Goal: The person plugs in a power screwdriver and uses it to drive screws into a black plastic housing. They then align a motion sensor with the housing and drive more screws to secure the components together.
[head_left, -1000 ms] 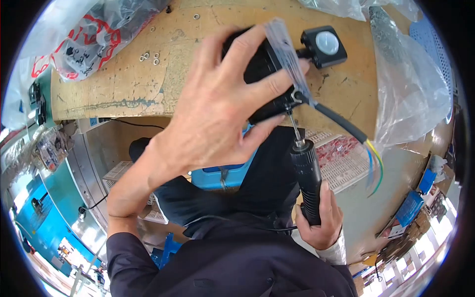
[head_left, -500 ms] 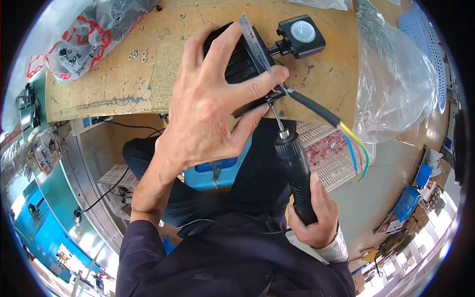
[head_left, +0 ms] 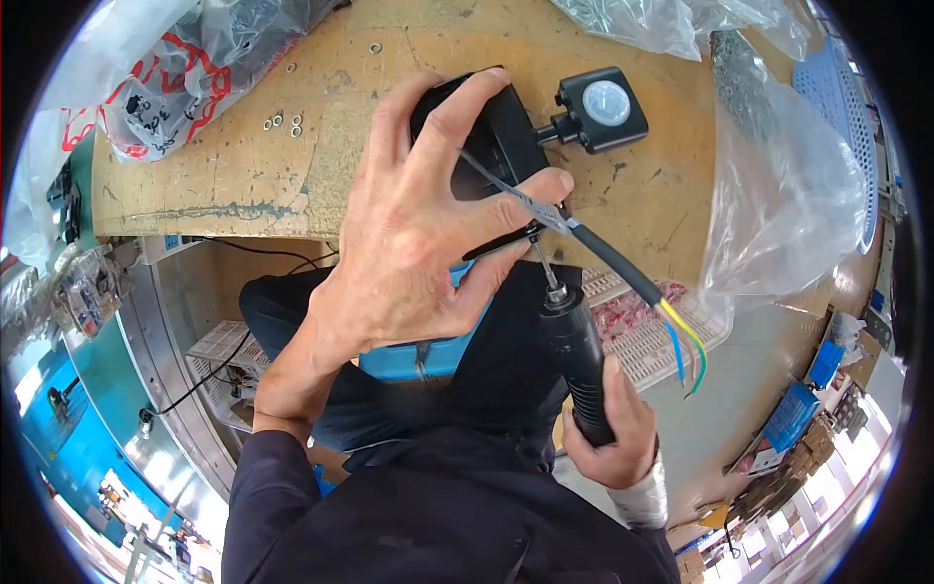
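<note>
Compared with half a second ago, we are seeing the black housing (head_left: 501, 146) turned a little, so the thin metal bracket (head_left: 511, 190) is now lying flatter across it, and the cable is dropping lower to the right. Our left hand (head_left: 418, 224) is closing around the housing, fingers spread over its top and the thumb pressing near the bracket end, holding it over the edge of the wooden worktop (head_left: 243, 146). Our right hand (head_left: 608, 428) is gripping the black electric screwdriver (head_left: 574, 360) by its barrel, bit pointing up and meeting the housing's lower edge where the bracket is sitting; we cannot tell if a screw is on the tip. The black sensor head (head_left: 603, 105) is sticking out from the housing on a short arm, just above the worktop. The black cable (head_left: 613, 263) is running down right from the housing, ending in bare blue, yellow and green wires (head_left: 684, 350). Loose washers (head_left: 282, 123) are lying on the worktop near a red-printed plastic bag (head_left: 175, 88). A clear plastic bag (head_left: 788, 185) is sitting at the right.
</note>
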Tool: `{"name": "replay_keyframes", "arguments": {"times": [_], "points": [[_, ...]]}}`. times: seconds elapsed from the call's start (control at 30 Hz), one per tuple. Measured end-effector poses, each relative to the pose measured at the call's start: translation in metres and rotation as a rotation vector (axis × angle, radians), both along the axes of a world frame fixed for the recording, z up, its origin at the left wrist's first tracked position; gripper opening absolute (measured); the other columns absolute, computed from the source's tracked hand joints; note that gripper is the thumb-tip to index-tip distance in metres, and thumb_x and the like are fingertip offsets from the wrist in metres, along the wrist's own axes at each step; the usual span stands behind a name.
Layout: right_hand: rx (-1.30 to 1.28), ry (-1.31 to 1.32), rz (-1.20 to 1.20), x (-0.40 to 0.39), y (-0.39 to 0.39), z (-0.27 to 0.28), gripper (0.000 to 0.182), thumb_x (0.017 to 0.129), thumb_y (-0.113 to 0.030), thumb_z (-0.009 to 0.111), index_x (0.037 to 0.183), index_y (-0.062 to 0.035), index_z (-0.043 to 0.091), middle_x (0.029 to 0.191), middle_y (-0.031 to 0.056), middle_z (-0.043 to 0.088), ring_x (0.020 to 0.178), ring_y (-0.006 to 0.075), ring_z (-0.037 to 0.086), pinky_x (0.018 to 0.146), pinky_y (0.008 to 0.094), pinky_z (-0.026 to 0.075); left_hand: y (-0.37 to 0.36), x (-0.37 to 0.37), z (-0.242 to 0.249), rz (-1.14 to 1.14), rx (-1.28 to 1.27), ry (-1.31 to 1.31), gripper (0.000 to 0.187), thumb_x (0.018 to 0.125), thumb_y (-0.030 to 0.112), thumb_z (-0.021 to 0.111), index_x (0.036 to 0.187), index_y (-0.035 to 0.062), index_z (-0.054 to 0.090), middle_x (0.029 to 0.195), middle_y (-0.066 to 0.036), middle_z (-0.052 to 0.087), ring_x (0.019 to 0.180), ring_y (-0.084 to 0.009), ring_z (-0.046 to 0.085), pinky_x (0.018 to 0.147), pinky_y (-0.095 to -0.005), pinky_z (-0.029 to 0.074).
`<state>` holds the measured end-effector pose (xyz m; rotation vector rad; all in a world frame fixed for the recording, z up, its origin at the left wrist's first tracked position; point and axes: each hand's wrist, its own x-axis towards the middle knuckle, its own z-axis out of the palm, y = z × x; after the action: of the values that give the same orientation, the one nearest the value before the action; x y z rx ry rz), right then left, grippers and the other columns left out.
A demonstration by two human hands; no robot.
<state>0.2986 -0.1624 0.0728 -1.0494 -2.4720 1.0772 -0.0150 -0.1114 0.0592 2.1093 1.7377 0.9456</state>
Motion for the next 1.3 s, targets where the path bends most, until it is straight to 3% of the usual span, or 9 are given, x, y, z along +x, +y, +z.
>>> {"name": "replay_keyframes", "arguments": {"times": [0.27, 0.37, 0.5, 0.6, 0.7, 0.8, 0.9, 1.1, 1.3], "points": [[-1.278, 0.326, -0.512, -0.009, 0.013, 0.052, 0.097, 0.076, 0.002, 0.080, 0.157, 0.0132, 0.029, 0.108, 0.0150, 0.072, 0.097, 0.0144, 0.069, 0.083, 0.0282, 0.054, 0.002, 0.001, -0.001, 0.028, 0.007, 0.010, 0.057, 0.060, 0.016, 0.083, 0.115, 0.0289, 0.081, 0.153, -0.020, 0.050, 0.131, -0.0473, 0.044, 0.108, -0.0557, 0.043], [-1.109, 0.329, -0.383, -0.006, -0.001, 0.029, 0.100, 0.072, 0.004, 0.076, 0.160, 0.0092, 0.027, 0.107, 0.0215, 0.070, 0.082, 0.0225, 0.071, 0.068, 0.0351, 0.057, 0.001, 0.000, 0.000, 0.015, -0.003, 0.018, 0.057, 0.060, 0.016, 0.083, 0.116, 0.0283, 0.081, 0.153, -0.020, 0.049, 0.131, -0.0475, 0.044, 0.108, -0.0561, 0.043], [-0.073, -0.024, -0.053, -0.006, -0.002, 0.003, 0.077, 0.076, 0.001, 0.076, 0.147, 0.0047, 0.047, 0.131, 0.0337, 0.060, 0.100, 0.0482, 0.070, 0.077, 0.0467, 0.061, 0.000, 0.000, -0.001, -0.002, -0.002, 0.009, 0.058, 0.061, 0.014, 0.082, 0.117, 0.0282, 0.081, 0.154, -0.020, 0.048, 0.131, -0.0478, 0.044, 0.108, -0.0565, 0.042], [-0.016, -0.015, -0.061, -0.006, -0.003, -0.001, 0.083, 0.077, 0.002, 0.077, 0.153, 0.0048, 0.043, 0.124, 0.0258, 0.067, 0.096, 0.0356, 0.074, 0.078, 0.0383, 0.060, -0.002, 0.000, 0.000, 0.004, -0.007, 0.014, 0.059, 0.061, 0.013, 0.082, 0.118, 0.0282, 0.081, 0.155, -0.020, 0.047, 0.131, -0.0477, 0.044, 0.108, -0.0568, 0.042], [-0.823, 0.192, -0.272, -0.006, -0.003, 0.027, 0.090, 0.078, 0.002, 0.077, 0.158, 0.0042, 0.036, 0.114, 0.0168, 0.071, 0.092, 0.0193, 0.072, 0.081, 0.0299, 0.056, 0.000, 0.000, 0.001, -0.004, -0.005, 0.024, 0.059, 0.060, 0.013, 0.082, 0.118, 0.0280, 0.081, 0.155, -0.020, 0.047, 0.131, -0.0477, 0.044, 0.108, -0.0570, 0.041], [-0.923, 0.231, -0.334, -0.010, 0.005, 0.048, 0.094, 0.078, 0.003, 0.078, 0.160, 0.0049, 0.032, 0.105, 0.0105, 0.071, 0.091, 0.0098, 0.066, 0.084, 0.0250, 0.052, 0.000, 0.002, 0.000, 0.003, 0.010, 0.029, 0.059, 0.061, 0.012, 0.083, 0.118, 0.0279, 0.081, 0.155, -0.021, 0.047, 0.130, -0.0476, 0.044, 0.109, -0.0570, 0.040], [-0.845, 0.133, -0.258, -0.008, 0.020, 0.075, 0.092, 0.079, 0.003, 0.077, 0.159, 0.0055, 0.034, 0.115, 0.0142, 0.071, 0.094, 0.0104, 0.068, 0.086, 0.0247, 0.052, -0.001, 0.001, 0.001, -0.012, 0.006, 0.036, 0.060, 0.062, 0.011, 0.085, 0.119, 0.0285, 0.080, 0.155, -0.021, 0.046, 0.131, -0.0472, 0.044, 0.109, -0.0568, 0.040], [-0.064, -0.167, 0.131, 0.000, 0.047, 0.063, 0.077, 0.076, 0.001, 0.077, 0.149, 0.0025, 0.051, 0.089, 0.0150, 0.058, 0.070, 0.0310, 0.064, 0.053, 0.0380, 0.052, 0.002, 0.000, 0.001, 0.001, 0.008, 0.009, 0.059, 0.062, 0.011, 0.085, 0.118, 0.0286, 0.081, 0.155, -0.020, 0.046, 0.132, -0.0465, 0.044, 0.109, -0.0565, 0.041], [-0.125, 0.059, 0.036, -0.004, 0.015, 0.001, 0.091, 0.076, 0.005, 0.076, 0.157, 0.0046, 0.036, 0.101, 0.0192, 0.068, 0.078, 0.0291, 0.070, 0.074, 0.0351, 0.057, 0.001, 0.005, 0.001, 0.029, -0.018, 0.005, 0.060, 0.059, 0.012, 0.084, 0.116, 0.0289, 0.081, 0.156, -0.020, 0.046, 0.134, -0.0469, 0.042, 0.109, -0.0568, 0.040]]}}
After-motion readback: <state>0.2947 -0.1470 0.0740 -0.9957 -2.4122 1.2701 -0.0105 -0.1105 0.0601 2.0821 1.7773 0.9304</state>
